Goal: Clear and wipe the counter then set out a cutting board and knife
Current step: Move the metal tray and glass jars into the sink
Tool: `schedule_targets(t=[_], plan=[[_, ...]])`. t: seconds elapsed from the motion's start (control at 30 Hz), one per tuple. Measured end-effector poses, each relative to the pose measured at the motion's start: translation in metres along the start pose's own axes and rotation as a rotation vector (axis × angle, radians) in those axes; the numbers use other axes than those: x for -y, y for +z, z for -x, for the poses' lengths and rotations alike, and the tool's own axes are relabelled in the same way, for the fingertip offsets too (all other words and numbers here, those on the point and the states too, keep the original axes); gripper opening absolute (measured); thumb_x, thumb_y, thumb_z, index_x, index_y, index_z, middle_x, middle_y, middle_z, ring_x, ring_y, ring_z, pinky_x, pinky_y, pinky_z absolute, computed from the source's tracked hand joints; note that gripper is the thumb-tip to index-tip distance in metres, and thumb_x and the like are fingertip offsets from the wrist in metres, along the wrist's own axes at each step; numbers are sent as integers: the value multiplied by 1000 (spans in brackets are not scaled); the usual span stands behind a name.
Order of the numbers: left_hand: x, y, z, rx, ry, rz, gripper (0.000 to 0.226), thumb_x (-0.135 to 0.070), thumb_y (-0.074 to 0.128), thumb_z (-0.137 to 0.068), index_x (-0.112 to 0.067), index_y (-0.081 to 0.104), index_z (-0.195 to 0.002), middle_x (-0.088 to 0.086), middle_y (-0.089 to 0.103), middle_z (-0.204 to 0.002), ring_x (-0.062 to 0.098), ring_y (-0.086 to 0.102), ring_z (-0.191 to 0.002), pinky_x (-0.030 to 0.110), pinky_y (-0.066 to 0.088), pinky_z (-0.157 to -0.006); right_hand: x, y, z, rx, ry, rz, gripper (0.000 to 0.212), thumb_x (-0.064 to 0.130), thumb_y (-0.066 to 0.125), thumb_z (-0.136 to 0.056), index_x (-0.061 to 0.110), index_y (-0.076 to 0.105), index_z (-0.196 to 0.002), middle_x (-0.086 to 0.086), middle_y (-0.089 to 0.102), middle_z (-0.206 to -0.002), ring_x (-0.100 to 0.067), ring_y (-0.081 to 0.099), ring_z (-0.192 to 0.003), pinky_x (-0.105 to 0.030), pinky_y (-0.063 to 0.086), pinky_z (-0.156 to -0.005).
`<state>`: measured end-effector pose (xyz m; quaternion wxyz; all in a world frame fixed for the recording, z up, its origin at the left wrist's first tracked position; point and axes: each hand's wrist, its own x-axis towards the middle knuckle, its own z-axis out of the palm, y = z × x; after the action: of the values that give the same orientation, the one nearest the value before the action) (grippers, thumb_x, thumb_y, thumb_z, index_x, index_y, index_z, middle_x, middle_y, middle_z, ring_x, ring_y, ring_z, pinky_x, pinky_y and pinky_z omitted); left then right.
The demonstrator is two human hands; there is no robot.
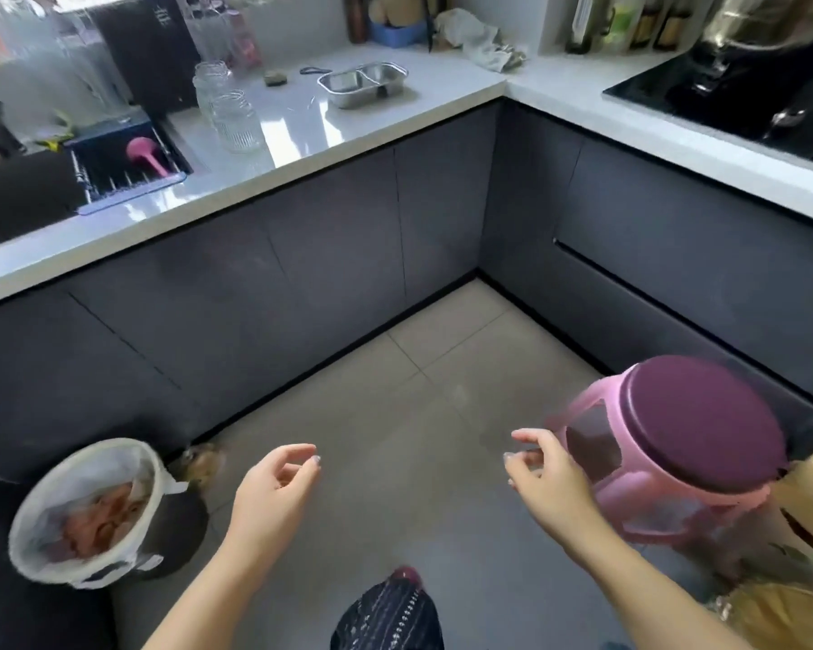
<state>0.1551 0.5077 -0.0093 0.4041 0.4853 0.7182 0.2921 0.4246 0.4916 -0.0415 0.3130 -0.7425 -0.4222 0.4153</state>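
The white L-shaped counter point(301, 147) runs along the top of the head view. On it stand two clear glass jars point(233, 117), a steel two-part tray point(362, 83), a small dark lump point(275, 78) and a crumpled cloth point(484, 39) in the corner. My left hand point(273, 490) and my right hand point(545, 480) hover low over the floor, both with curled fingers apart and holding nothing. My right hand is just beside a pink stool with a purple top point(691, 443), and I cannot tell whether it touches. No cutting board is clearly visible.
A sink with a blue rack and pink ladle point(146, 152) sits at left. A black cooktop point(733, 105) with a pot is at right. A lined trash bin point(90, 509) stands at lower left. Dark cabinets point(348, 255) wall the tiled floor point(395, 438).
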Motion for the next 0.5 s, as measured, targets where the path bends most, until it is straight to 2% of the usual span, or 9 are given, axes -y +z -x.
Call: schedule_targets(t=[0.13,0.27,0.37,0.5], plan=[[-41,12,-93,-49,21,78,16,-14,58,-85,-30,62,-84,12,70,-84,30,65,-86,38,46,-81,45,-10,-99,-46,-82,9,19,15,59,-86,28,53,-99,8,59,-75,-23,66,-75,-34,47,-70],[-91,28,-198,-47,38,111,15,-12,59,-85,-26,63,-90,12,69,-85,32,63,-89,43,46,-86,88,-28,-194,-99,-65,27,18,12,58,-86,23,55,-100,5,59,-75,-27,66,-77,-31,45,-69],[-139,51,-263,-2,78,138,15,-13,60,-84,-22,64,-96,9,69,-82,29,64,-86,37,48,-78,126,-48,-255,-126,-56,24,17,11,59,-86,19,58,-100,2,60,-74,-30,67,-78,-32,45,-70],[-212,92,-335,92,152,128,16,-18,60,-84,-26,63,-97,1,65,-77,15,59,-71,18,43,-59,169,-72,-335,-167,-85,26,16,12,60,-86,21,58,-99,1,63,-77,-26,67,-77,-29,45,-67]])
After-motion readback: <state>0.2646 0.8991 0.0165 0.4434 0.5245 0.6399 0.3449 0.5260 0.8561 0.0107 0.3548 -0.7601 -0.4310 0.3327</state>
